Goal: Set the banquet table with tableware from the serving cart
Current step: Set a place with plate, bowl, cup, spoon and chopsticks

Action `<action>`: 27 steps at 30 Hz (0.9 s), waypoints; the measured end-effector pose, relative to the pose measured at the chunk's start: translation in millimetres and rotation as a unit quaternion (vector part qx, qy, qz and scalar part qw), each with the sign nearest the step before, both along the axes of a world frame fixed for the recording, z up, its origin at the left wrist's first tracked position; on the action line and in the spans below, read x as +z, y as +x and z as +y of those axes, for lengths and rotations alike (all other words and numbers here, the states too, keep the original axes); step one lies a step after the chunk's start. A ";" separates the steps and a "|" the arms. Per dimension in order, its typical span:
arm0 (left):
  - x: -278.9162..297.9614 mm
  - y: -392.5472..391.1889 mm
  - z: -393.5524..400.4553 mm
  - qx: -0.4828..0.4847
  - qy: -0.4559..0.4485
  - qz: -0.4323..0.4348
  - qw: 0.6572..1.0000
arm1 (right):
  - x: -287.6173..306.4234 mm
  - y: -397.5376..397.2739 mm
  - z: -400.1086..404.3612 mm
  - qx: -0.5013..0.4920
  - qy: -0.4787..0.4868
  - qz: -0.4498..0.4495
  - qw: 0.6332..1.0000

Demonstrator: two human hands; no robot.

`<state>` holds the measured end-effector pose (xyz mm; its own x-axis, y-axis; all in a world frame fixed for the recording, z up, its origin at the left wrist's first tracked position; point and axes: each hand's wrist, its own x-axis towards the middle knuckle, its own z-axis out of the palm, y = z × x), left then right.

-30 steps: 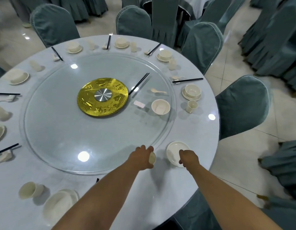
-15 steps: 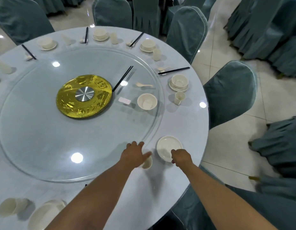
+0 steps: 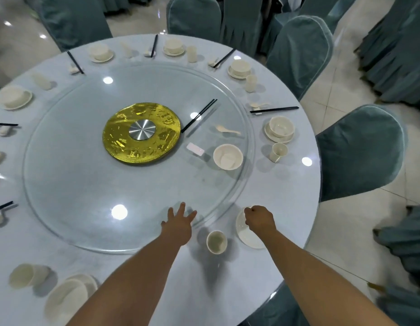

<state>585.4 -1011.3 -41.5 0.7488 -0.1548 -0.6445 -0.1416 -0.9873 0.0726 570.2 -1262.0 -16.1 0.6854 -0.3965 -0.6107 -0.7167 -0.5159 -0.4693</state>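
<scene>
Round the white tabletop (image 3: 263, 290) stand teal-covered chairs. Just beside the glass turntable (image 3: 86, 196), the cup (image 3: 216, 241) now stands free: the left hand (image 3: 178, 223) has let it go and hovers spread. The right hand (image 3: 259, 218), fingers curled, pinches the plate (image 3: 248, 236). On the turntable remain one bowl (image 3: 228, 156), one spoon (image 3: 226, 130), one chopstick pair (image 3: 198, 116).

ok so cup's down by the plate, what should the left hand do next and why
Probably reach on over the glass turntable for the bowl and bring it to the plate. The left hand is open and empty, already over the glass; the cup stands beside the plate, which has no bowl, unlike the finished setting further round.
</scene>
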 end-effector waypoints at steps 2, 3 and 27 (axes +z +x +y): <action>-0.4 -0.9 10.1 0.004 0.000 0.003 1.000 | 3.6 12.8 5.9 0.010 0.007 -0.017 1.000; 0.6 -1.0 14.3 0.005 0.002 0.002 1.000 | 5.4 19.0 9.3 0.014 0.013 -0.021 1.000; -24.2 45.9 33.7 0.215 -0.030 0.040 0.975 | -37.6 80.1 65.0 -0.076 0.080 -0.068 0.992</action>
<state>631.2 -977.6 -65.7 0.7011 0.1233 -0.7024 0.2923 -0.9481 0.1253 650.3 -1197.0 -53.7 0.7048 -0.4075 -0.5807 -0.7055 -0.3175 -0.6336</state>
